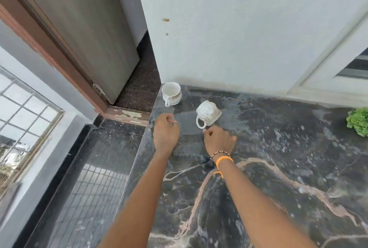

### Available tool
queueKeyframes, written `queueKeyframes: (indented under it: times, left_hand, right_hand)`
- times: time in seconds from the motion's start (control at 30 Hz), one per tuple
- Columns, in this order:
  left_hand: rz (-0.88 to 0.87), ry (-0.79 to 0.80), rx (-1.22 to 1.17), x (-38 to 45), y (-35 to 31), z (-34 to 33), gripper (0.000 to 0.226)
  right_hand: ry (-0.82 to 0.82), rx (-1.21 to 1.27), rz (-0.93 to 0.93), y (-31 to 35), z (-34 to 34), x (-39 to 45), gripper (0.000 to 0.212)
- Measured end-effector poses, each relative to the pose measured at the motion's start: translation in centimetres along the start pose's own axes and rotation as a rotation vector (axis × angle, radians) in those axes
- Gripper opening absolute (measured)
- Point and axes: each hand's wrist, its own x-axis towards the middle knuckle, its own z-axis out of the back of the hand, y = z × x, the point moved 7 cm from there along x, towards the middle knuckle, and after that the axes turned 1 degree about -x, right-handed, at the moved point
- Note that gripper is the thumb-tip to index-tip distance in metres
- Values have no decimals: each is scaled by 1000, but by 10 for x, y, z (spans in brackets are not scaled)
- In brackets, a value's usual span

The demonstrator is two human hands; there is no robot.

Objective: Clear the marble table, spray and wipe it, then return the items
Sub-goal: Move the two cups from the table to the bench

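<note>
The right hand [219, 140] hovers with fingers loosely curled, holding nothing, just short of the handle of the tilted teacup [208, 114]. The left hand [166, 132] is likewise loosely curled and holds nothing, near the desk [278, 168] edge, below the upright teacup [171, 93] in the far corner. Both cups look light, rigid, glazed and breakable; the handle loops offer the surest hold. A green plant [358, 121] sits at right.
</note>
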Motion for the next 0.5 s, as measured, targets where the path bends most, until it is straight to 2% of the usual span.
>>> queueKeyframes:
  times: [0.1,0.17,0.33,0.5]
  left_hand:
    - [13,-26,-37,23,1,3,40]
    - [19,-3,-52,36,1,1,41]
    - [5,20,-138,55,2,-3,28]
    - [6,92,-106,68,0,-5,12]
  right_hand:
    - [3,102,-141,-1,-4,9,33]
    - [-16,135,-212,-1,-4,15,36]
    - [-26,275,-335,-2,-7,19,29]
    - [-29,440,-328,-7,0,18,16]
